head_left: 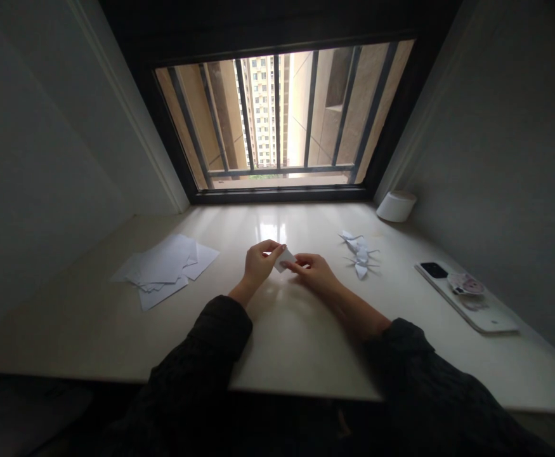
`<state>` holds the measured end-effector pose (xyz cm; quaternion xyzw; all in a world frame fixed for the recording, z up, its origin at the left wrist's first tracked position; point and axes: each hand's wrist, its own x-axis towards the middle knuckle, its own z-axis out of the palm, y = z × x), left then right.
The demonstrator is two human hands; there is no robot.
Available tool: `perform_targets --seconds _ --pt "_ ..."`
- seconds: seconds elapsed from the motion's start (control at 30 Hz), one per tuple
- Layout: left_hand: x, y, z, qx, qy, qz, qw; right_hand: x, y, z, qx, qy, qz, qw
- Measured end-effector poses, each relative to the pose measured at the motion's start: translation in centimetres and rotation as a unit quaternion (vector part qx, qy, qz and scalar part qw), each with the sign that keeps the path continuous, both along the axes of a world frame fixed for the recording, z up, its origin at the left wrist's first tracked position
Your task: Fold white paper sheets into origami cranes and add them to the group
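A small folded piece of white paper (285, 259) is held between both hands just above the pale table (287, 343). My left hand (259, 261) pinches its left side, fingers curled over the top edge. My right hand (313, 269) pinches its right side with thumb and fingertips. Both arms wear dark sleeves. Several folded white paper figures (360, 252) lie on the table a short way right of my right hand.
A loose pile of white paper sheets (165, 268) lies at the left. A white phone (467, 294) rests face down at the right. A white round container (396, 205) stands in the back right corner under the barred window (281, 114).
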<state>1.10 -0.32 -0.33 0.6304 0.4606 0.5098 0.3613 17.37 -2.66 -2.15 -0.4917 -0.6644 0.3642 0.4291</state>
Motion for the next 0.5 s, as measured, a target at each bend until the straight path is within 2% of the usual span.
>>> perform_targets --seconds 0.1,0.2,0.4,0.5 --pt "-0.23 -0.23 0.31 0.022 0.061 -0.02 0.998 0.38 0.48 0.0 -0.017 0.067 -0.013 0.998" --pt "-0.2 -0.44 0.52 0.025 0.069 -0.033 0.997 0.55 0.91 -0.13 -0.031 0.11 -0.001 0.994" --pt "0.23 -0.1 0.16 -0.064 -0.078 -0.08 0.992 0.6 1.03 0.17 -0.05 0.199 -0.058 0.977" --pt "0.25 0.23 -0.34 -0.106 -0.098 -0.092 0.985 0.54 0.98 0.36 -0.072 0.265 -0.066 0.959"
